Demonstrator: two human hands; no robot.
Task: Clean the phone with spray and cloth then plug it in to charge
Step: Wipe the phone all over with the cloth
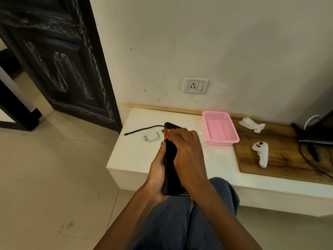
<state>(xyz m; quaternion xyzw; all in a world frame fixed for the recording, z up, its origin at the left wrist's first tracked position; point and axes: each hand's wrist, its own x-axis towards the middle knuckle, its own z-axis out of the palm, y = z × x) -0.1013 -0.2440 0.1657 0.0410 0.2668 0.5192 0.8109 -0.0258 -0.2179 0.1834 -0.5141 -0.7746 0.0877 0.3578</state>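
Observation:
I hold a black phone (170, 170) upright over my lap, in front of the white shelf. My left hand (157, 175) grips its lower left edge from below. My right hand (183, 148) lies across its face, with the fingers reaching to the upper left edge. No cloth shows under that hand. A white charger plug (152, 137) and a black cable (142, 130) lie on the shelf behind the phone. A crumpled white cloth (252, 124) lies on the wooden board (281, 159). Something small and white (201, 137) peeks out behind my right hand.
A wall socket with a switch (196, 85) sits above the white shelf (133, 156). A pink mesh basket (219, 129) stands at the shelf's middle. A white controller (261, 153) lies on the board. Dark cables (310, 156) and a screen stand are at the right; a dark door (59, 69) is at the left.

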